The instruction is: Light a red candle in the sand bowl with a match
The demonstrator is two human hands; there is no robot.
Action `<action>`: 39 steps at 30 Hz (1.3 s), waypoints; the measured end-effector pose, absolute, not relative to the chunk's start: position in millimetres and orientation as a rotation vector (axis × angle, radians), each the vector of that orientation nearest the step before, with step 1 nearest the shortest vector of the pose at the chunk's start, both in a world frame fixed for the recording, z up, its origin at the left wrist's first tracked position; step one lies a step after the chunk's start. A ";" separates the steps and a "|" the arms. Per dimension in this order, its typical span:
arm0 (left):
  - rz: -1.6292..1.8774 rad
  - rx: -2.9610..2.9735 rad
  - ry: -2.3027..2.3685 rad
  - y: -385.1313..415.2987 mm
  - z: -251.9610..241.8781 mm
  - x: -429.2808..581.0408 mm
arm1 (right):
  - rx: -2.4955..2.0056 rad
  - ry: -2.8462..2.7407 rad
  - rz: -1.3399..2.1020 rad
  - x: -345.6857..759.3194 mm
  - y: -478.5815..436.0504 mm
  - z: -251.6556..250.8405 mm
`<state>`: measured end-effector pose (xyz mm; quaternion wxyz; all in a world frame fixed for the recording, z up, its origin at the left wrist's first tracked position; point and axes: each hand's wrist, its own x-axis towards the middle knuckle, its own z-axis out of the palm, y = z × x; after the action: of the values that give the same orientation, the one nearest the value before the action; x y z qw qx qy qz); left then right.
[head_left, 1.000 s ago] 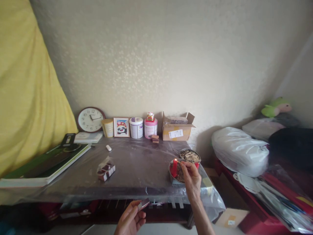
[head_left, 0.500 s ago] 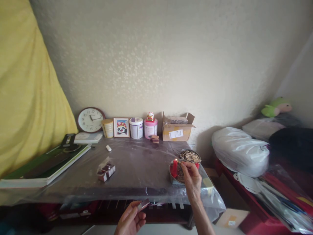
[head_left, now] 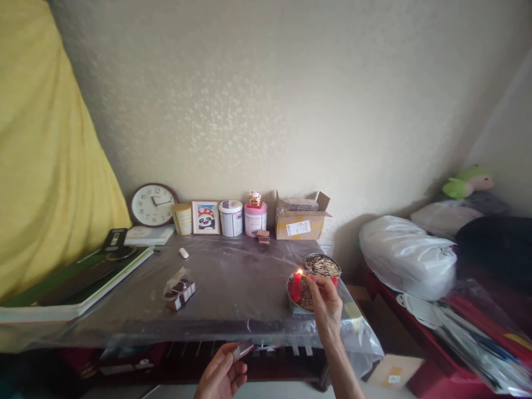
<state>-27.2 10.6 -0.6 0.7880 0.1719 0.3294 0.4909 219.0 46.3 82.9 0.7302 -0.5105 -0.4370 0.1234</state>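
Note:
My right hand (head_left: pixel 325 303) pinches a thin match, its tip at the flame of a lit red candle (head_left: pixel 296 285). The candle stands in a metal bowl (head_left: pixel 291 296) of dark bits near the table's right front corner. A second metal bowl (head_left: pixel 323 265) full of pale matchsticks sits just behind it. My left hand (head_left: pixel 222 374) is low in front of the table edge, holding a small matchbox (head_left: pixel 243 348) between thumb and fingers.
A plastic-covered table (head_left: pixel 233 288) carries a wrapped pack of matchboxes (head_left: pixel 179 290), a clock (head_left: pixel 153 204), a picture frame (head_left: pixel 206 216), tins (head_left: pixel 231 217), a cardboard box (head_left: pixel 300 220) and books (head_left: pixel 75 280). A yellow curtain (head_left: pixel 41 166) hangs left; bags (head_left: pixel 407 256) pile up right.
The flame at the candle tip looks a little bigger and brighter. Both hands have stayed almost in place; the view shifted slightly.

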 end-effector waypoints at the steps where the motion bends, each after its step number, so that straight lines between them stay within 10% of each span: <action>1: 1.054 0.372 0.711 10.9 -0.7 -27.2 | -1.122 -0.964 0.271 218.9 46.3 82.9; 39: 1.038 0.351 0.701 10.0 4.4 -27.2 | -1.079 -0.921 0.352 218.4 46.9 78.0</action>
<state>-27.2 10.0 4.4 0.7958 0.1634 0.3261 0.4833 218.4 46.9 78.0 0.7447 -0.4927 -0.4204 0.1607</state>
